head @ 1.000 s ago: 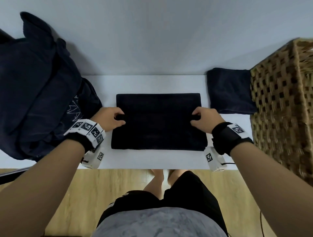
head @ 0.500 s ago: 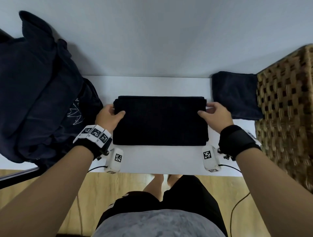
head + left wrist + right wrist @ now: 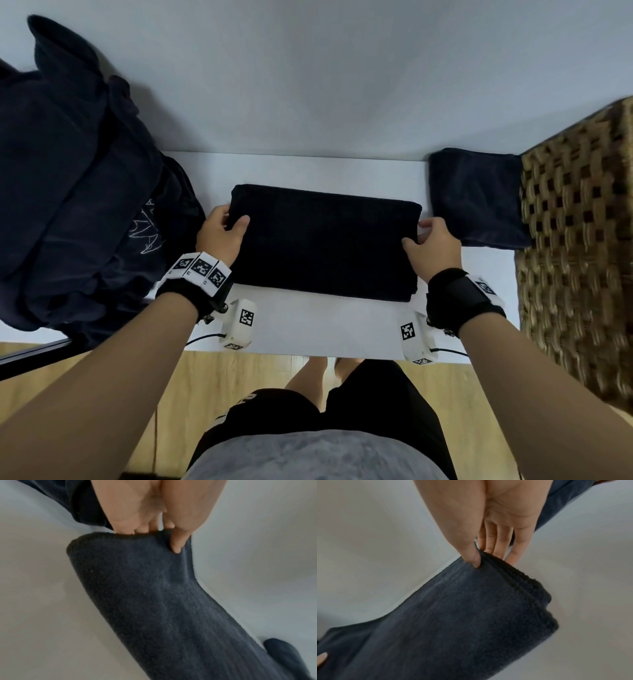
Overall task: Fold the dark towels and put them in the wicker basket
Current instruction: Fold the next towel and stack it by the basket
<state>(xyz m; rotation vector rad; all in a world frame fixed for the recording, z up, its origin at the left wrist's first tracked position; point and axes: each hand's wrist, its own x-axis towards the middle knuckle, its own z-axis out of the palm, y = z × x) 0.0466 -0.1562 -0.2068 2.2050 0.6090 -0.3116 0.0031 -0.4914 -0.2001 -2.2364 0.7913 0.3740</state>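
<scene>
from the head view, we see a folded black terry towel [image 3: 323, 243] lying in the middle of the white counter [image 3: 322, 325], our left hand [image 3: 219, 233] pinching its left end and our right hand [image 3: 433, 248] its right end. a second folded dark towel [image 3: 474, 198] lies to the right, touching the brown woven wicker basket [image 3: 575, 246]. a heap of dark navy cloth [image 3: 78, 192] sits at the left.

from the left wrist, the grip holds the towel edge, thumb [image 3: 178, 539] on top, fingers beneath.

from the right wrist, the thumb [image 3: 471, 553] presses on top, fingers [image 3: 501, 543] under the layered edge.
</scene>
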